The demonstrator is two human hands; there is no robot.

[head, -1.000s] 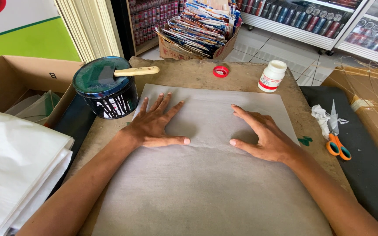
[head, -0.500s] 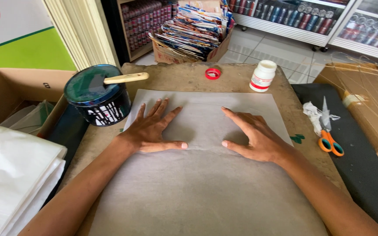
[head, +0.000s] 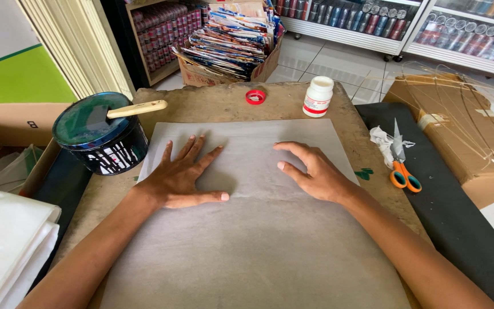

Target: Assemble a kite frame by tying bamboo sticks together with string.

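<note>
A large grey paper sheet lies flat on a brown worktable. My left hand presses palm-down on the sheet's upper left part, fingers spread. My right hand rests on the upper right part, its fingers slightly arched and apart, fingertips touching the paper. Neither hand holds anything. A faint crease runs across the sheet just below both hands.
A dark paint can with a wooden-handled tool on top stands at the left. A white bottle and red cap sit at the far edge. Orange-handled scissors lie right; cardboard boxes and white sheets flank the table.
My right hand has shifted slightly and its fingers have lifted into an arch. My left hand stays flat in place. The view has tilted down a little.
</note>
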